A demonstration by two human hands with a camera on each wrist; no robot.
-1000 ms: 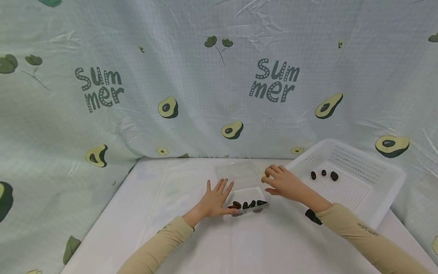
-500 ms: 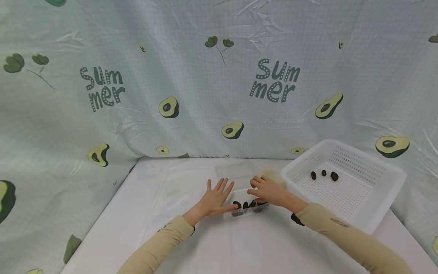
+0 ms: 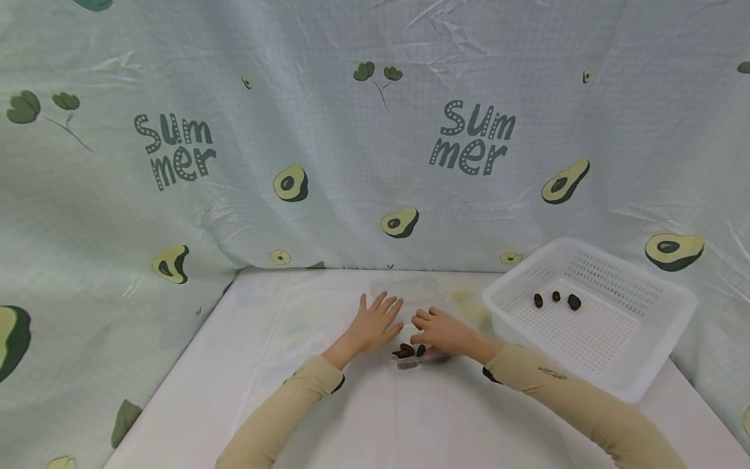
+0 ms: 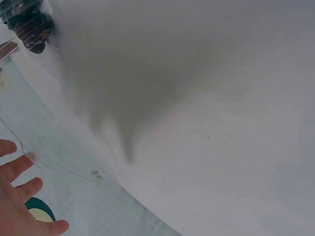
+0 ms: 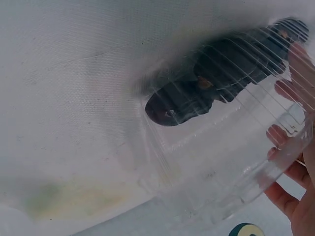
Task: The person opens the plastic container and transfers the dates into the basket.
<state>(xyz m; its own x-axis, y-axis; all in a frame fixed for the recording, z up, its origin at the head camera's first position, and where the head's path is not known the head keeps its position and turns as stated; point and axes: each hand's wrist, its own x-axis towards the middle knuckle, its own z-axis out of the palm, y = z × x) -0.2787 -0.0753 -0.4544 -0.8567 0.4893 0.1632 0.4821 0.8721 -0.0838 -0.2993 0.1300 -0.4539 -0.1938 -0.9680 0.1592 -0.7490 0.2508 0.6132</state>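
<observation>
A clear plastic box with dark, wrinkled dates along its near side stands on the white table. In the head view my left hand has its fingers spread at the box's left side, over the edge of the clear lid; the left wrist view shows the hand holding nothing. My right hand reaches over the box from the right, fingers slightly bent. Through the clear wall in the right wrist view, fingertips show right at the end of the row of dates. The hand covers the right-hand dates from above.
The clear lid extends behind the box. To the right stands a white perforated basket holding three dates. A pale yellow patch lies between box and basket. A printed curtain hangs behind the table.
My right hand has moved left from beside the basket to over the box, its fingers lowered among the dates. My left hand has lifted off the box's near corner and shifted slightly away.
</observation>
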